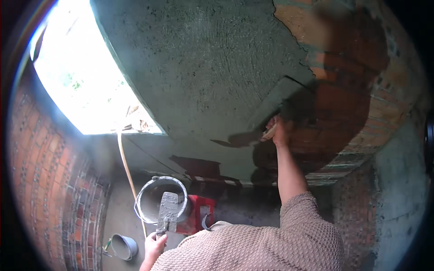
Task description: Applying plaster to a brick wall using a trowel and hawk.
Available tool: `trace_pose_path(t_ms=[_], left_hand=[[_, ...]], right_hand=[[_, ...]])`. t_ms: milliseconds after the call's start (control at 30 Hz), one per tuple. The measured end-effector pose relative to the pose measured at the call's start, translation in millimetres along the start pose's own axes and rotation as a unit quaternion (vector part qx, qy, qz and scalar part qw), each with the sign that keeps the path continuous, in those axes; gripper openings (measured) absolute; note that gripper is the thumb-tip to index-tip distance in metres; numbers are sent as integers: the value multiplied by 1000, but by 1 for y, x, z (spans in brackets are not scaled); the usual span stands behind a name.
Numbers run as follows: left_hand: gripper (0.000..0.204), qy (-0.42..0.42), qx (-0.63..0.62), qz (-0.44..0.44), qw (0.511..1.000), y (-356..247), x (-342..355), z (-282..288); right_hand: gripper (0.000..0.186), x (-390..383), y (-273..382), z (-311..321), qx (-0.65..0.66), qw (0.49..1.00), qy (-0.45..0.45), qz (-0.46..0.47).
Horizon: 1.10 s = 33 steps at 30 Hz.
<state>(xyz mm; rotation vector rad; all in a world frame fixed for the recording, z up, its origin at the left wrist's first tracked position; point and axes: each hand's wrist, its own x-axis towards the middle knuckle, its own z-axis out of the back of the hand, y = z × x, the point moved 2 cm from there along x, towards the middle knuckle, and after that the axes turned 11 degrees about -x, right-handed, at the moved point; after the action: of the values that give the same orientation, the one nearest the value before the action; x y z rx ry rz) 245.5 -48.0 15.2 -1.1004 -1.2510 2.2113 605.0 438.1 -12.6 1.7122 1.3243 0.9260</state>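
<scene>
Grey plaster [199, 67] coats most of the wall, from 11 o'clock through the centre; bare brick [296, 22] shows at 1 o'clock and on round toward 3. Coating thus appears well advanced, with the brick strip remaining and the surface between 11 and 12 o'clock rough and pitted. Near the centre, toward 3 o'clock, the right hand [279, 131] grasps the wooden handle of a flat float [272, 105], whose blade lies at the plastered face, toward 2 o'clock. At 7 o'clock the left hand [155, 246] is closed round the handle of a mortar-smeared trowel [168, 210], its blade over the large bucket [140, 207]; how much mortar the bucket holds cannot be told. Red plastic stand [194, 214]: at the bucket's 4 o'clock side.
</scene>
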Motion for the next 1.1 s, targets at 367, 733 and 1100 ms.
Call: trace_pose_path(t_ms=[367, 733, 1100], left_hand=[[19, 6, -18, 6, 1000, 20, 11, 66], [19, -49, -127, -30, 990, 62, 56, 170], [19, -59, -80, 2, 995, 112, 143, 229]], right_hand=[[19, -59, 61, -313, -308, 923, 185, 141], [24, -277, 38, -436, -348, 762, 481, 256], [23, -335, -219, -343, -580, 578, 513, 256]])
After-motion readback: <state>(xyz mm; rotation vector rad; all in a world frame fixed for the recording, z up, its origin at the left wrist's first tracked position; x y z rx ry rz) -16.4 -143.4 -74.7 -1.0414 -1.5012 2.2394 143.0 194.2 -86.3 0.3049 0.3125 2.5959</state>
